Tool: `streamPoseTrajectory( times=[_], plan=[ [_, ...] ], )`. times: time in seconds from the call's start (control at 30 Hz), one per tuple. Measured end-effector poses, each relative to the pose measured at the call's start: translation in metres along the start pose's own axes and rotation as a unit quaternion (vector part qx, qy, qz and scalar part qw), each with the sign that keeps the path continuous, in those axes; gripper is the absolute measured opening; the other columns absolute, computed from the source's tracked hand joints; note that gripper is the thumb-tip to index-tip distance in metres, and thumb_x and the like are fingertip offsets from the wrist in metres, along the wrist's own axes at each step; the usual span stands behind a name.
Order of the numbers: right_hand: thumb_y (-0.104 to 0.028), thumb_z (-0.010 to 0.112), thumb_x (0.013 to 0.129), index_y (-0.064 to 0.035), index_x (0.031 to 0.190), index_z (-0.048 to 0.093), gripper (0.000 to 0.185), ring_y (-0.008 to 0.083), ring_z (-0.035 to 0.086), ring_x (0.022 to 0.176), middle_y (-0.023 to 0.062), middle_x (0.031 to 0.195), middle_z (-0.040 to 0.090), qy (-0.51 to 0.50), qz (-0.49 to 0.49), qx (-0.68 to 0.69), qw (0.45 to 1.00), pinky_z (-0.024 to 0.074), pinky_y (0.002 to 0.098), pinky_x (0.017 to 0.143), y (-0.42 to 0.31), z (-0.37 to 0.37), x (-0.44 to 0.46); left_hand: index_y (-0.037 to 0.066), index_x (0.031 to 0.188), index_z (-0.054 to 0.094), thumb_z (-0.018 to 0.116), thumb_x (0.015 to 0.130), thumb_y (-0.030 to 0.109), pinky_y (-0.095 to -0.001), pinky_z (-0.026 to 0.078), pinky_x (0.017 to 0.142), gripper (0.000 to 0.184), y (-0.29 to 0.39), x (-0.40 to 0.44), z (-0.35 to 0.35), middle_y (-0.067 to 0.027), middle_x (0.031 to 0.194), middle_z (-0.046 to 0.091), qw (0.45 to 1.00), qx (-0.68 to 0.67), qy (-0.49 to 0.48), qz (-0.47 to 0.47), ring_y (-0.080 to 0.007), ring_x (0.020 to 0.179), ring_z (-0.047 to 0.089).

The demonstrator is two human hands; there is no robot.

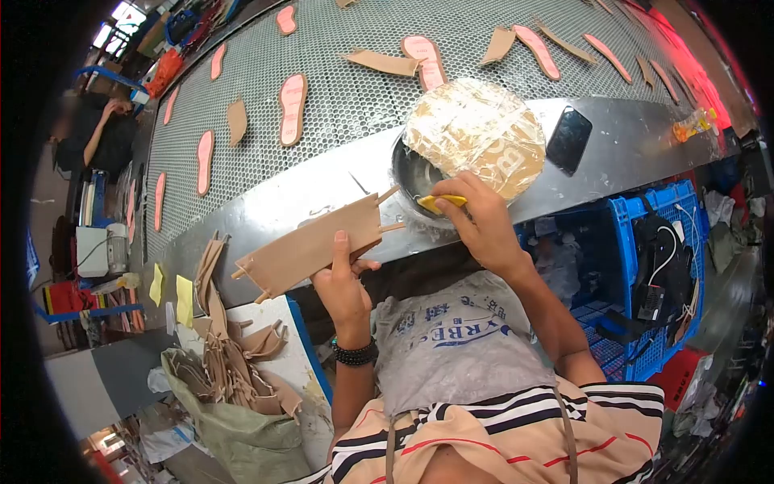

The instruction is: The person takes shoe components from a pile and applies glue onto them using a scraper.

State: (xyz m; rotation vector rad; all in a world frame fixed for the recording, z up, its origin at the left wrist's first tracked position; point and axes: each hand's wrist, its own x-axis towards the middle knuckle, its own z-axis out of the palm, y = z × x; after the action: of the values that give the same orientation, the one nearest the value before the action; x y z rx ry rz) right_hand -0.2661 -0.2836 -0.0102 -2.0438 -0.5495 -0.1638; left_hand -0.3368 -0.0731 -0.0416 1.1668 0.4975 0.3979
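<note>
My left hand (pixel 347 286) is closed on a flat tan leather shoe-upper piece (pixel 310 246), thumb on top and fingers beneath. Narrow straps stick out at both ends of it. In my right hand (pixel 485 226) a small yellow piece (pixel 443 202) is pinched, at the near rim of a dark round pot (pixel 415 173); whether it is a sponge or a scraper I cannot tell. A round cardboard lid (pixel 476 133) wrapped in clear tape covers much of the pot. What lies inside the pot is mostly hidden.
Pink-topped insoles (pixel 293 109) and tan leather pieces (pixel 236 123) lie on the mesh conveyor (pixel 339 105). A black phone (pixel 569 141) rests on the metal edge. More leather uppers (pixel 234 367) sit by a green sack (pixel 242 440); a blue crate (pixel 621 242) stands right. Another person (pixel 97 133) is at far left.
</note>
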Motion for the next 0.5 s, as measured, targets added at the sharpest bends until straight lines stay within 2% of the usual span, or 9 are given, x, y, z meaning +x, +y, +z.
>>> streamPoseTrajectory(
  times=[0.1, 0.2, 0.3, 0.33, 0.4, 0.5],
  plan=[
    [-0.011, 0.064, 0.096, -0.0004, 0.107, 0.066, 0.016, 0.0271, 0.065, 0.085, 0.0131, 0.096, 0.065, 0.045, 0.033, 0.066, 0.996, 0.0500, 0.0353, 0.076, 0.003, 0.003, -0.003, -0.005, 0.129, 0.049, 0.062, 0.100, 0.015, -0.0256, 0.057, 0.049, 0.038, -0.002, 0.001, -0.001, -0.0174, 0.109, 0.067, 1.000, 0.004, 0.004, 0.006, -0.0285, 0.084, 0.075],
    [-0.008, 0.064, 0.095, 0.0001, 0.108, 0.066, 0.016, 0.0241, 0.065, 0.086, 0.0120, 0.098, 0.067, 0.063, 0.186, 0.272, 0.942, 0.0505, 0.0333, 0.076, -0.011, -0.002, -0.003, -0.006, 0.130, 0.048, 0.062, 0.100, 0.015, -0.0262, 0.057, 0.049, 0.039, -0.002, 0.000, -0.003, -0.0174, 0.110, 0.067, 1.000, 0.013, 0.007, 0.007, -0.0284, 0.084, 0.075],
    [-0.006, 0.067, 0.093, -0.0004, 0.107, 0.067, 0.015, 0.0227, 0.065, 0.087, 0.0100, 0.098, 0.067, 0.111, 0.124, 0.337, 0.927, 0.0510, 0.0337, 0.075, -0.027, 0.008, 0.004, -0.005, 0.131, 0.048, 0.062, 0.100, 0.014, -0.0267, 0.058, 0.049, 0.039, 0.000, -0.004, -0.002, -0.0168, 0.110, 0.067, 1.000, 0.029, -0.004, 0.009, -0.0283, 0.084, 0.075],
    [-0.004, 0.068, 0.092, -0.0010, 0.106, 0.067, 0.015, 0.0233, 0.065, 0.086, 0.0098, 0.098, 0.067, 0.102, 0.066, 0.280, 0.952, 0.0511, 0.0340, 0.076, -0.027, 0.010, 0.005, -0.005, 0.131, 0.048, 0.062, 0.100, 0.014, -0.0268, 0.058, 0.049, 0.039, 0.002, -0.005, -0.001, -0.0165, 0.110, 0.067, 0.999, 0.035, -0.008, 0.012, -0.0283, 0.084, 0.075],
    [-0.002, 0.071, 0.088, -0.0020, 0.104, 0.069, 0.017, 0.0245, 0.065, 0.086, 0.0095, 0.097, 0.067, 0.079, -0.049, 0.160, 0.983, 0.0513, 0.0345, 0.076, -0.024, 0.014, 0.010, -0.006, 0.125, 0.051, 0.063, 0.099, 0.012, -0.0267, 0.058, 0.048, 0.034, 0.009, -0.008, 0.004, -0.0149, 0.108, 0.065, 1.000, 0.020, -0.007, 0.005, -0.0222, 0.080, 0.070],
    [-0.001, 0.074, 0.082, -0.0035, 0.102, 0.070, 0.020, 0.0260, 0.063, 0.087, 0.0081, 0.095, 0.067, 0.009, -0.127, 0.089, 0.988, 0.0512, 0.0355, 0.078, -0.027, 0.015, 0.009, -0.005, 0.121, 0.053, 0.064, 0.099, 0.010, -0.0253, 0.054, 0.044, 0.029, 0.007, -0.006, 0.000, -0.0132, 0.106, 0.064, 1.000, 0.007, 0.005, 0.006, -0.0175, 0.075, 0.067]
  ],
)
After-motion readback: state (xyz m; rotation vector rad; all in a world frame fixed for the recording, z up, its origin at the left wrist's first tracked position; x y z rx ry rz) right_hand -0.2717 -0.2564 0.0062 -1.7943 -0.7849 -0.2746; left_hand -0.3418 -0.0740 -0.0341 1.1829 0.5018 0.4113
